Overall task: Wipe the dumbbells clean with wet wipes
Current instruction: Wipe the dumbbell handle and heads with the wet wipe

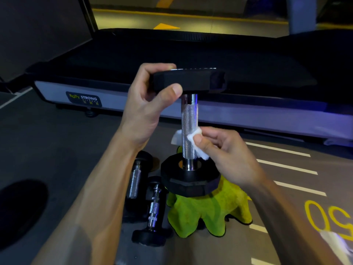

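Note:
A black dumbbell [189, 115] with a knurled chrome handle stands upright, its lower head resting on a green cloth [208, 213]. My left hand [147, 104] grips the upper black head from the left. My right hand [223, 150] presses a white wet wipe [193, 136] around the lower part of the chrome handle. Two smaller dumbbells lie on the floor below: one [136, 180] under my left forearm, another [153, 211] beside the cloth.
A treadmill [133, 104] with a "Body Strong" label runs across the view behind the dumbbell. The grey floor has white dashes and yellow numerals [328, 220] at the right. Something white [336, 243] lies at the lower right. A dark round shape [19, 213] sits at the left.

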The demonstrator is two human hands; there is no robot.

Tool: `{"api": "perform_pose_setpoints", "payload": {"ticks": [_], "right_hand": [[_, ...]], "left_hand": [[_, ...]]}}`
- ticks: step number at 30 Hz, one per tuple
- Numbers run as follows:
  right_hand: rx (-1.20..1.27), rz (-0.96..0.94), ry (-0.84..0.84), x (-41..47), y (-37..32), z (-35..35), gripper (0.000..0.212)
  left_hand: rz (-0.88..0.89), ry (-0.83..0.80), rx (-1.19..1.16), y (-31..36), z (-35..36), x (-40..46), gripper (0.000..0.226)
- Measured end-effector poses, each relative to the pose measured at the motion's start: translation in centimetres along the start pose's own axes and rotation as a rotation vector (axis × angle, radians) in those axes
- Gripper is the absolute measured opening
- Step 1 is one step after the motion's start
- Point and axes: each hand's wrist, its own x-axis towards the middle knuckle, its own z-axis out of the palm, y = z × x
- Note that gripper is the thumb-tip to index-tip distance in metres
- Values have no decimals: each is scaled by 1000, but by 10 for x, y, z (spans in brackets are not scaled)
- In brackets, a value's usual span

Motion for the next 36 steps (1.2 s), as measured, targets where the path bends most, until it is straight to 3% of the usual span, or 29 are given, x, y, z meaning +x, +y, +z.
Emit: {"api": "perform_pose_setpoints", "payload": {"ticks": [3, 10, 14, 23, 31, 36], "right_hand": [[115, 33, -26, -1, 11, 5, 30], [86, 64, -195, 0, 20, 3, 33], [99, 61, -173, 0, 24, 7, 31], [19, 50, -88, 3, 18, 18, 36], [-5, -2, 33, -15, 10, 24, 27], [-18, 36, 89, -35, 6, 14, 15]], "left_hand": [[-16, 9, -27, -1, -1, 0, 43], [-69, -24, 6, 1, -4, -2, 42], [-47, -30, 223, 14, -7, -9, 38], [71, 0, 656, 28, 3, -24, 53], [183, 84, 511, 28, 13, -32, 48], [122, 7, 281, 22, 22, -29, 50]]}}
